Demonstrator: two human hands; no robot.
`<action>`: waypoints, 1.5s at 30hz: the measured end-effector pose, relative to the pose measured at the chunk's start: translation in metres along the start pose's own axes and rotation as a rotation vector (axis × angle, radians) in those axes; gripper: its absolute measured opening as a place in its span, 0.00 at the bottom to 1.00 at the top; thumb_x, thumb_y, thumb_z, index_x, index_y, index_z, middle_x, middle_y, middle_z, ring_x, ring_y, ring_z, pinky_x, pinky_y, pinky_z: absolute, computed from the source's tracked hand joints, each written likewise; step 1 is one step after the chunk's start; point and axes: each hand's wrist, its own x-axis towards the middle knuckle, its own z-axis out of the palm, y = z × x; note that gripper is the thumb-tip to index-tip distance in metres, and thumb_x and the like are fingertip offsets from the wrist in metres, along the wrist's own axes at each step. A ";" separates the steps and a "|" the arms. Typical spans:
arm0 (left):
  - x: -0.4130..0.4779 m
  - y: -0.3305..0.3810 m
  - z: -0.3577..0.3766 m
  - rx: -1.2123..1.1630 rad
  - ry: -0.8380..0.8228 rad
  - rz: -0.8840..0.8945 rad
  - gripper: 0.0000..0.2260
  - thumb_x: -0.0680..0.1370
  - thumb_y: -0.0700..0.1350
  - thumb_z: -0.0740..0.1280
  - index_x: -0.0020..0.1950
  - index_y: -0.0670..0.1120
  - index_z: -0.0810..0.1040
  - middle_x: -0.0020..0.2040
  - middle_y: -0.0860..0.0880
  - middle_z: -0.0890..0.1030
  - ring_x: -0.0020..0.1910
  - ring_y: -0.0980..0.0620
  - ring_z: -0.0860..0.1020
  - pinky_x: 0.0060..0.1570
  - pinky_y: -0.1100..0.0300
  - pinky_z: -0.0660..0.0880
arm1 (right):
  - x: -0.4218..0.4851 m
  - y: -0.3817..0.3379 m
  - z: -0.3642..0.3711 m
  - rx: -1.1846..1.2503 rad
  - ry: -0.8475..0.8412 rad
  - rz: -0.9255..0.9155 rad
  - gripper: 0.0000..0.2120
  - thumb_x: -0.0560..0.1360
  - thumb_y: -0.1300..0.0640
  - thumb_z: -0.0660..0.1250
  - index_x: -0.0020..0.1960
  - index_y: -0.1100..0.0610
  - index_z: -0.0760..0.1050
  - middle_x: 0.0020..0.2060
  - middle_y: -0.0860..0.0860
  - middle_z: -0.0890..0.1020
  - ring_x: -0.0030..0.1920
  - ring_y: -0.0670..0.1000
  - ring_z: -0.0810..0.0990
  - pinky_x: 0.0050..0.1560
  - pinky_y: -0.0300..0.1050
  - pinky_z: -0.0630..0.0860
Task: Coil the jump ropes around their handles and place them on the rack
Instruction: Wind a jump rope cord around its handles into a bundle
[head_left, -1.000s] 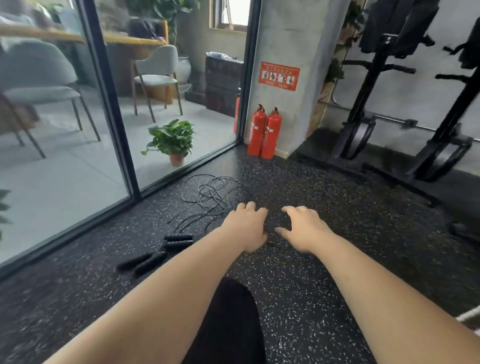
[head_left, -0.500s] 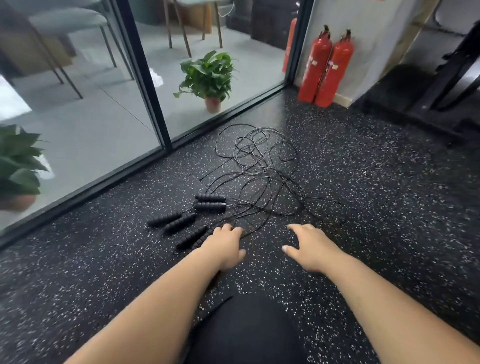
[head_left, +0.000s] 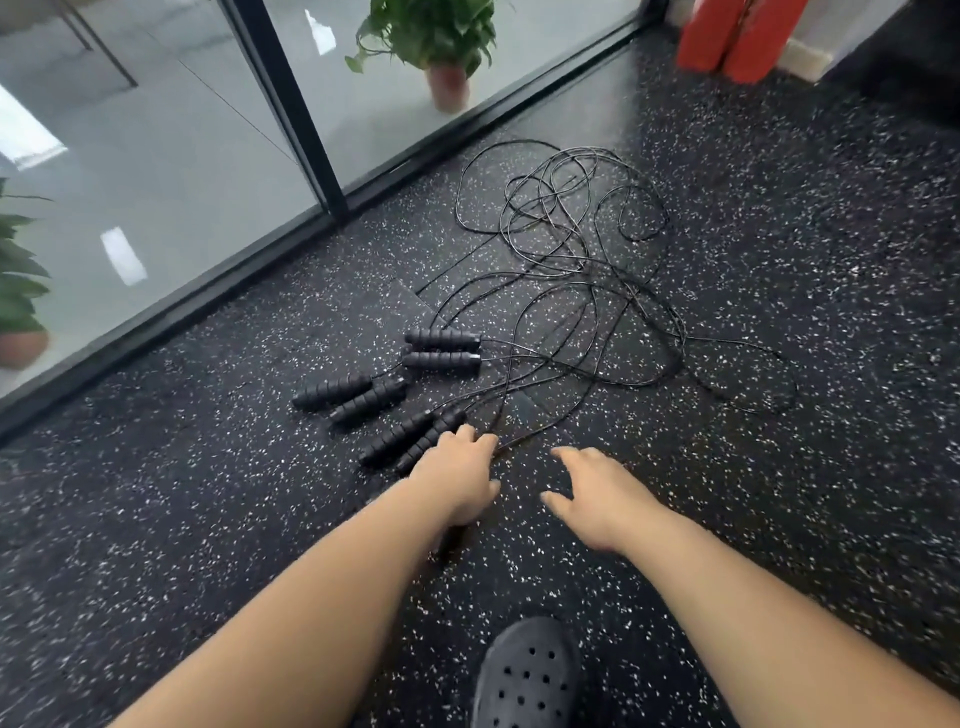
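Three black jump ropes lie on the speckled rubber floor, their thin cords (head_left: 566, 249) tangled in one loose heap. Their ribbed black handles lie in pairs: a far pair (head_left: 441, 349), a middle pair (head_left: 353, 395) and a near pair (head_left: 410, 441). My left hand (head_left: 460, 475) hovers just right of the near pair, fingers apart, fingertips at the handles' cord end. My right hand (head_left: 597, 493) is spread over bare floor beside it, holding nothing. No rack is in view.
A glass wall with a black frame (head_left: 291, 119) runs along the left. A potted plant (head_left: 441, 47) stands behind the glass. Two red fire extinguishers (head_left: 737, 36) stand at the top right. My black perforated shoe (head_left: 527, 675) is at the bottom.
My view has tilted down and closer to the ropes. Both hands have come nearer the near pair of handles; the ropes themselves have not moved.
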 end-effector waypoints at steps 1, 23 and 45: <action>0.010 -0.004 0.000 0.020 0.008 0.008 0.30 0.84 0.56 0.67 0.83 0.49 0.63 0.78 0.42 0.67 0.76 0.38 0.67 0.74 0.40 0.70 | 0.011 -0.002 0.003 0.007 -0.001 -0.001 0.33 0.84 0.41 0.65 0.84 0.48 0.57 0.79 0.52 0.67 0.77 0.58 0.69 0.75 0.56 0.70; 0.221 -0.069 -0.012 0.470 0.326 -0.072 0.34 0.84 0.45 0.63 0.87 0.43 0.49 0.86 0.39 0.54 0.84 0.37 0.55 0.79 0.43 0.62 | 0.184 0.003 0.035 0.063 0.142 -0.144 0.30 0.85 0.47 0.63 0.84 0.49 0.58 0.79 0.51 0.64 0.76 0.58 0.66 0.72 0.57 0.71; 0.151 -0.021 -0.066 0.353 0.492 0.092 0.30 0.77 0.62 0.73 0.67 0.45 0.67 0.57 0.46 0.74 0.53 0.42 0.79 0.46 0.47 0.75 | 0.116 0.033 0.002 0.116 0.220 -0.051 0.26 0.85 0.47 0.63 0.81 0.48 0.62 0.75 0.47 0.67 0.71 0.53 0.71 0.67 0.52 0.76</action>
